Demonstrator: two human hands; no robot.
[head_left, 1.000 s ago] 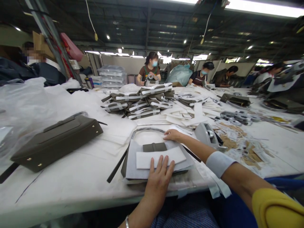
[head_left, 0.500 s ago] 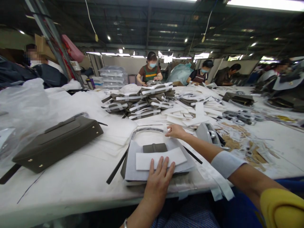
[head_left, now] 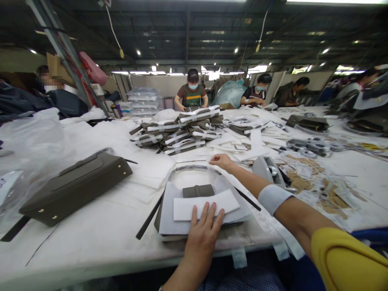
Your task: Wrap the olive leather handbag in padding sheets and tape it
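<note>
An olive-brown handbag (head_left: 157, 223) lies on the table before me, with a pale tissue sheet (head_left: 169, 202) over its front. Across the sheet rests a white foam strip (head_left: 184, 209), just below the bag's flap (head_left: 197, 190). My left hand (head_left: 204, 228) presses flat on the foam, fingers spread. Beyond the flap, the fingertips of my right hand (head_left: 222, 161) pinch a translucent strip (head_left: 210, 173), which looks like clear tape. It hangs beside the bag's wrapped handle (head_left: 182, 169). Dark straps (head_left: 150, 216) stick out at both sides.
Another olive-brown handbag (head_left: 81, 186) lies at the left, near crumpled clear plastic (head_left: 36, 141). A pile of wrapped bags (head_left: 182, 133) stands ahead. To the right are a grey tape dispenser (head_left: 266, 169) and brown paper tags (head_left: 298, 182). A co-worker (head_left: 192, 93) sits opposite.
My right hand has shifted slightly left and up with the translucent strip. My left hand stays on the foam strip. The view has tilted a little.
</note>
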